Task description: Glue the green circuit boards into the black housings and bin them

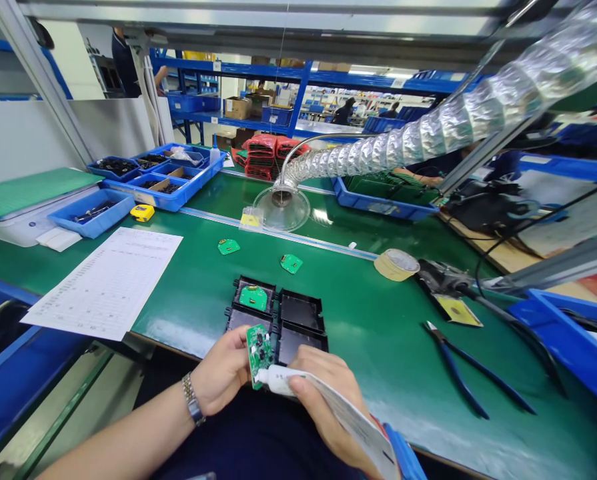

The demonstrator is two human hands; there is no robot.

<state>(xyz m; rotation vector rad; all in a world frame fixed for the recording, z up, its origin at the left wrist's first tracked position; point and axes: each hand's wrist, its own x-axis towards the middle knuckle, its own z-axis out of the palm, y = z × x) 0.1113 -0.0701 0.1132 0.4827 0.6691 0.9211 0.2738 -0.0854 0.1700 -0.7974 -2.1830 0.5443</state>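
Observation:
My left hand (221, 372) pinches a small green circuit board (258, 351) upright near the bench's front edge. My right hand (328, 407) grips a white squeeze tube (328, 403), its nozzle touching the board's lower edge. Just beyond lies a black tray (301, 312) of square pockets; one pocket holds another green board (253, 297). Two more green boards (228, 246) (291, 263) lie loose on the green mat further back.
A printed sheet (108, 280) lies left. Blue parts bins (163, 170) stand at the back left. A foil extraction hose (428, 133) ends over a clear funnel (282, 207). A tape roll (397, 264), blue-handled pliers (465, 373) and a soldering tool (448, 280) sit right.

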